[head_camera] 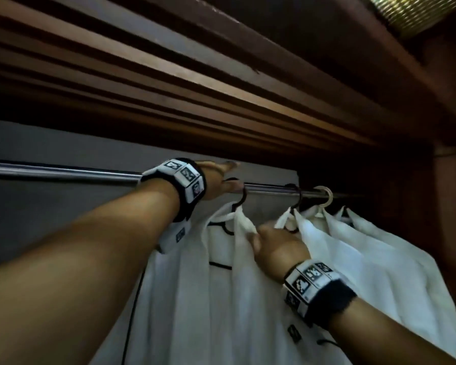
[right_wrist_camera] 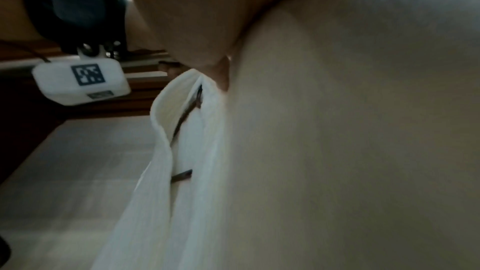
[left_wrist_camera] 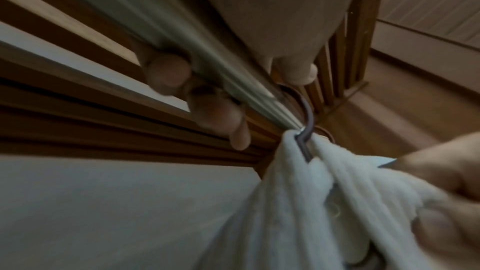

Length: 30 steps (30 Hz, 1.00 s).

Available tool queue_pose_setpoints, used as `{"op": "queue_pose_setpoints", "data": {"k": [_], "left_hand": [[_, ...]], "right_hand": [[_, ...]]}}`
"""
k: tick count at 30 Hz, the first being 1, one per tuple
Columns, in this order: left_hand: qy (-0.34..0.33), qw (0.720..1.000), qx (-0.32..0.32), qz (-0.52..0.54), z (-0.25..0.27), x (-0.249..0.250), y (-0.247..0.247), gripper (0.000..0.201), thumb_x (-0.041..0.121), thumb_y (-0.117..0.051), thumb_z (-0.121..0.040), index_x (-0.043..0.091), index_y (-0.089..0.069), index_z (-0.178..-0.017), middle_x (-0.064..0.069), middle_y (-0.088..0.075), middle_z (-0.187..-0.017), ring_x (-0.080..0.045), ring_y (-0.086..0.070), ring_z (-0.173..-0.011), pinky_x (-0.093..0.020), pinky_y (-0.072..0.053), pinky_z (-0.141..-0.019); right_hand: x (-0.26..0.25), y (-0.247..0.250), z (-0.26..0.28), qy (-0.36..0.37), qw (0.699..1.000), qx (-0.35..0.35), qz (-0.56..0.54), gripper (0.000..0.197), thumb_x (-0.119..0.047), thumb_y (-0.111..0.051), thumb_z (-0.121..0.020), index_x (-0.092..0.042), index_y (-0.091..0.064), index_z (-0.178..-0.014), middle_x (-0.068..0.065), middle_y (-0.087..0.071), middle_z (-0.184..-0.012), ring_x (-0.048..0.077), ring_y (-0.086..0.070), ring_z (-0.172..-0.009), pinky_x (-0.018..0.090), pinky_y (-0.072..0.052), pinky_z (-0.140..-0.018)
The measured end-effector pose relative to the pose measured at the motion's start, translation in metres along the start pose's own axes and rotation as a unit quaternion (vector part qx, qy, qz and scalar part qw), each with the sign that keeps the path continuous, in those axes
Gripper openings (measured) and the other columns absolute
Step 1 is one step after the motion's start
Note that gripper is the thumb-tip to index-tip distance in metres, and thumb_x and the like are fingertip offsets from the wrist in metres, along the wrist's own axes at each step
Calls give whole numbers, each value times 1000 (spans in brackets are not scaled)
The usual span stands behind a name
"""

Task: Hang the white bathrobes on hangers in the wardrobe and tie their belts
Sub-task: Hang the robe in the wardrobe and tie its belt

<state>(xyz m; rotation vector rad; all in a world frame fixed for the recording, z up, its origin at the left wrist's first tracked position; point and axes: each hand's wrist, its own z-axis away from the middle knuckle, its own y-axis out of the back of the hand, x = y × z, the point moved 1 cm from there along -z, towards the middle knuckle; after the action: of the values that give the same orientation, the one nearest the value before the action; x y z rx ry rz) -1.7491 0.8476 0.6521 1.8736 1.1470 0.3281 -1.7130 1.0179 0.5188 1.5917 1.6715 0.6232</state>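
dim closet interior. dark brown wood slats (head_camera: 169,83) run overhead above both hands, warm light catching their edges. flat grey back wall (head_camera: 50,206) behind and below the left hand. dark wood side panel (head_camera: 453,206) off to the right of the right hand. woven gold-coloured surface (head_camera: 411,11) top right, above the slats

Readable text: none. My wristbands (head_camera: 187,180) and a white tag (right_wrist_camera: 80,81) carry only square black-and-white coded markers, no letters or numbers.
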Motion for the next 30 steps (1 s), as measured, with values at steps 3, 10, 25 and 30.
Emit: {"op": "queue_pose_setpoints", "data": {"k": [3, 10, 25, 30], "left_hand": [[-68, 997, -12, 18, -24, 13, -8, 42, 53, -37, -97, 23, -56, -120, -1, -66, -107, -24, -62, -103, -34, -47, -89], [32, 999, -19, 38, -36, 21, -10, 60, 55, -34, -97, 12, -60, -66, 0, -54, -50, -15, -47, -43, -23, -37, -50], [76, 997, -22, 0, -34, 23, -14, 72, 73, -37, -85, 9, -69, -85, -6, -62, -72, -27, -63, -72, -35, -49, -71], [88, 996, -18, -25, -29, 24, -12, 64, 77, -38, -82, 19, -65, -77, -3, -65, -75, -21, -62, -73, -36, -52, -75]], "right_hand": [[2, -2, -2, 28, 1000, 0, -11, 32, -49, -29, -100, -24, -48, -100, 3, -64, -96, 25, -62, -90, 37, -48, -76], [-22, 4, -8, 64, 996, 28, -51, 41, -58, -34, -96, -21, -46, -110, 3, -59, -104, 25, -59, -94, 35, -40, -70], [29, 7, 2, 194, 899, 270, -286, 33, -32, -50, -95, -16, -48, -66, -3, -51, -74, 9, -46, -67, 23, -36, -65], [25, -11, 13, 150, 969, 62, -186, 55, -73, -22, -88, -28, -39, -114, -9, -59, -97, 13, -60, -82, 35, -49, -75]]}}
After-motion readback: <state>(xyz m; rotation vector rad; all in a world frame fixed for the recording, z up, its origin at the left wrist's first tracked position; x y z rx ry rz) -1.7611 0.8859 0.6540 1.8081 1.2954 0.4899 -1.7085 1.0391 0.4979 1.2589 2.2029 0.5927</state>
